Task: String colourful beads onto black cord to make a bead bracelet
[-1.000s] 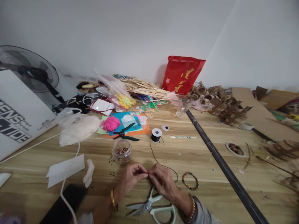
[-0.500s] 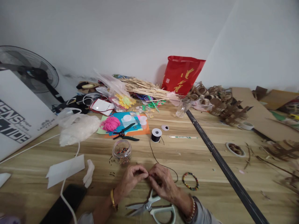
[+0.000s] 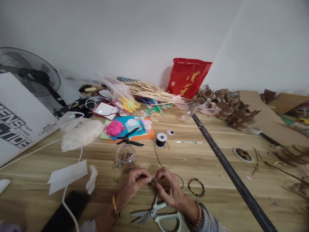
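Note:
My left hand (image 3: 135, 184) and my right hand (image 3: 170, 188) meet near the table's front edge, each with thumb and fingertips pinched. A short piece of thin black cord (image 3: 154, 181) shows between them, partly hidden by the fingers; small dark bits on it are too small to make out. Black cord also runs in a loop past my right hand from a white spool (image 3: 161, 140). Under my right wrist lie open scissors (image 3: 152, 213) with pale green handles. A beaded bracelet (image 3: 197, 188) rests to the right. Beyond my left hand stands a clear jar (image 3: 126, 158) of colourful beads.
Black-handled pliers (image 3: 127, 138) and pink yarn (image 3: 114, 128) lie on coloured paper. A dark strip (image 3: 224, 161) crosses the table. At the back stand a red bag (image 3: 189, 77) and a glass (image 3: 189, 111). On the left are a white cable (image 3: 65, 199) and a phone-like dark slab (image 3: 66, 211).
My fingertips have moved slightly apart, and crossed black cord now shows between them. My right hand's fingers have lifted and curled more. The things on the table have not moved.

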The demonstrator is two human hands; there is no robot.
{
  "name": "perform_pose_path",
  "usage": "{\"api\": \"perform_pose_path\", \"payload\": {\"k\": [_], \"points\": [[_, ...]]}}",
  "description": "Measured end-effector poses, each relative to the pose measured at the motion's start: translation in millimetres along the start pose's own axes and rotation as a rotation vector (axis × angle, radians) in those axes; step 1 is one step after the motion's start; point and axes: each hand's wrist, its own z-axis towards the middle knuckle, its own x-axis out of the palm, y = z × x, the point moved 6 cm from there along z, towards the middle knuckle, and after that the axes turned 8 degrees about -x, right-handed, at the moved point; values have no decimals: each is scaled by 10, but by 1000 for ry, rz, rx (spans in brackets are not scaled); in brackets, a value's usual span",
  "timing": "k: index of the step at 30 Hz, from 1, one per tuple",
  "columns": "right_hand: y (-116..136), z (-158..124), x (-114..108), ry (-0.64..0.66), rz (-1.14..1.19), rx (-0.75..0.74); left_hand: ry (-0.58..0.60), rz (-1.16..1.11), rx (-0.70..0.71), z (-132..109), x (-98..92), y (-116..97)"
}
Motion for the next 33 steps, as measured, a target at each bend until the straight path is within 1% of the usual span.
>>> {"api": "perform_pose_path", "payload": {"k": [5,9,16,18,21,23,26,28,33], "points": [[-6,-2,55,44,66,-8,-8,53,6,-7,2,10],[-48,-12,74,10,35,-32,-11,98,15,0,11,30],[-69,-5,53,-21,18,-23,-81,153,44,0,-10,5],[-98,-13,13,-82,-11,13,-127,153,39,-1,-37,-5],[-192,-47,-79,-245,-32,101,-197,126,21,9,-88,6],[-270,-74,-127,-344,-2,173,-235,112,4,22,-120,28],[-341,-98,-153,-416,56,249,-285,114,-7,35,-153,55],[-320,-92,-148,-409,59,235,-303,141,-1,36,-154,60],[-220,-62,-76,-287,12,138,-284,255,25,16,-90,35]]}}
